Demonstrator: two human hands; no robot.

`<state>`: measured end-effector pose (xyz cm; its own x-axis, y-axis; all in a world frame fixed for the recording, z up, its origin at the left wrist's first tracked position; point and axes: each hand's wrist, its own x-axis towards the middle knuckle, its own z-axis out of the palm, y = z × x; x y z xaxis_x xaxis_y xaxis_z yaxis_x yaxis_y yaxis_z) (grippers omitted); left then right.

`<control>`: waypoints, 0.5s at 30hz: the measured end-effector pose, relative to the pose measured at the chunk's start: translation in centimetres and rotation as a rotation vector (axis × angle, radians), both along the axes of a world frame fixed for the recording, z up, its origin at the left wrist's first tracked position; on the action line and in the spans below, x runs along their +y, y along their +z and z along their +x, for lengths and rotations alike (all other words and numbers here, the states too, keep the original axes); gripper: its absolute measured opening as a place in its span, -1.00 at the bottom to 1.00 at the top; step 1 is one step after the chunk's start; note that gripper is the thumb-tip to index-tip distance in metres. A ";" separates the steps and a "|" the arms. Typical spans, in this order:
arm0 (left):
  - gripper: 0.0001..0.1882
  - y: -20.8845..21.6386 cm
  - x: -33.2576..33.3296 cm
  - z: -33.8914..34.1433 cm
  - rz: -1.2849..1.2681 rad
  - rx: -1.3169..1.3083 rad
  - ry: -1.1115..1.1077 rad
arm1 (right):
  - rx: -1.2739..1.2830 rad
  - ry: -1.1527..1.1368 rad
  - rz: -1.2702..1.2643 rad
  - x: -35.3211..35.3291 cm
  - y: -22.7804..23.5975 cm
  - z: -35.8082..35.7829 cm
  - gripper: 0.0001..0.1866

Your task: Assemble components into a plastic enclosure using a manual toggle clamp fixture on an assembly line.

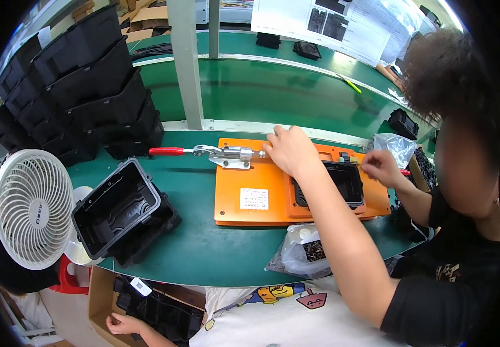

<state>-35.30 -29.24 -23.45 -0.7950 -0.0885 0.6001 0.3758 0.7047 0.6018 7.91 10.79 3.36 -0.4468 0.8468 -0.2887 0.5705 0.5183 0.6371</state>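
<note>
My left hand is at the lower left, over a cardboard box holding black plastic parts. Its fingers are loosely bent and apart, and nothing shows in them. A white rectangular item lies on the parts. My right hand is out of view. A co-worker in black sleeves works across the table in front of me. One of that person's hands rests by the clamp's tip on an orange fixture; the other hand is at its right end. A black plastic housing sits in the fixture.
Left on the green table are an open black box, a white fan and stacked black bins. A red-handled toggle clamp is on the fixture. A bag of screws lies at the front edge. A metal post stands behind.
</note>
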 end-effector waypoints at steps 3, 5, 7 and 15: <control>-0.75 7.0 5.0 3.6 0.181 0.178 -0.298 | 0.210 0.118 0.179 -2.5 -1.6 1.6 -0.69; -0.77 9.8 7.7 6.4 0.257 0.264 -0.583 | 0.360 0.189 0.323 -3.7 -2.2 2.8 -0.68; -0.81 12.2 10.5 9.9 0.230 0.323 -0.764 | 0.343 0.283 0.369 -3.9 -1.6 3.7 -0.72; -0.75 15.1 17.3 17.6 0.164 0.168 -1.486 | 0.416 0.366 0.492 -5.6 -0.9 8.6 -0.90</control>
<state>-17.72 -11.93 -8.36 -0.1427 0.6406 0.7545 0.7383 -0.4389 0.5122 16.48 5.16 2.50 -0.7150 0.6103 0.3411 0.6612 0.4319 0.6134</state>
